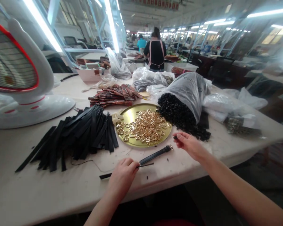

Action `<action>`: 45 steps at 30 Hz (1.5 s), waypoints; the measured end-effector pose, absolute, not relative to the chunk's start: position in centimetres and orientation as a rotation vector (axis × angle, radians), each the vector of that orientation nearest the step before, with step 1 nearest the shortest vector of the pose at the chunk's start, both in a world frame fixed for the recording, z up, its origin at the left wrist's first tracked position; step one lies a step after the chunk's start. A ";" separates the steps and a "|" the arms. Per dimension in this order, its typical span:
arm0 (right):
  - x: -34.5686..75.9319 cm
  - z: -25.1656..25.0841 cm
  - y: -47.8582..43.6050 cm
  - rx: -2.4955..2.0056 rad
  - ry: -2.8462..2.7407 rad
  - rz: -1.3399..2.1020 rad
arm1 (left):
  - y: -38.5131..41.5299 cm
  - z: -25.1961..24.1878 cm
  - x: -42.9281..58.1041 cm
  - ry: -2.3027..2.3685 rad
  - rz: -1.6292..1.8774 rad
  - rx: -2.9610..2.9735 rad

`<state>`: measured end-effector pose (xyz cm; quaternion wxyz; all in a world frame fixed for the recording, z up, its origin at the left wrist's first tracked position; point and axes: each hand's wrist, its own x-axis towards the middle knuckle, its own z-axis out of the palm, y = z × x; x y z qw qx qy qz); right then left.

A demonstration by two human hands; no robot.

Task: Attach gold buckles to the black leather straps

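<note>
My left hand (124, 174) is closed on a narrow black strap (105, 176), whose thin end sticks out past the fingertips on the right. Just beyond it lies a black strap with a gold buckle (155, 155) at its right end. My right hand (187, 143) pinches a small black piece (175, 137), its exact shape too small to make out. Behind my hands is a round gold tray (129, 113) heaped with gold buckles (147, 127). To its right, small black pieces (179, 108) spill from a plastic bag (192, 88).
Many loose black straps (77, 135) are piled on the left of the table (68, 194). A white heater-like appliance with a red-rimmed grille (35, 106) stands at far left. Reddish-brown strips (115, 95) and plastic bags (219, 105) lie farther back. A person (155, 51) stands beyond.
</note>
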<state>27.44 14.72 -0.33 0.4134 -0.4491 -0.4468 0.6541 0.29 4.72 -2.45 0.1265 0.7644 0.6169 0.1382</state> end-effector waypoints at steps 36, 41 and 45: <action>21.6 -2.1 9.9 -1.132 -0.837 1.570 | 3.9 -1.9 8.0 1.458 0.880 1.034; 23.2 -1.7 9.9 -1.200 -1.253 1.446 | 3.9 -0.9 7.5 1.396 0.757 0.953; 24.2 -1.4 9.9 -1.215 -1.244 1.600 | 3.8 -0.5 7.2 1.180 0.704 0.814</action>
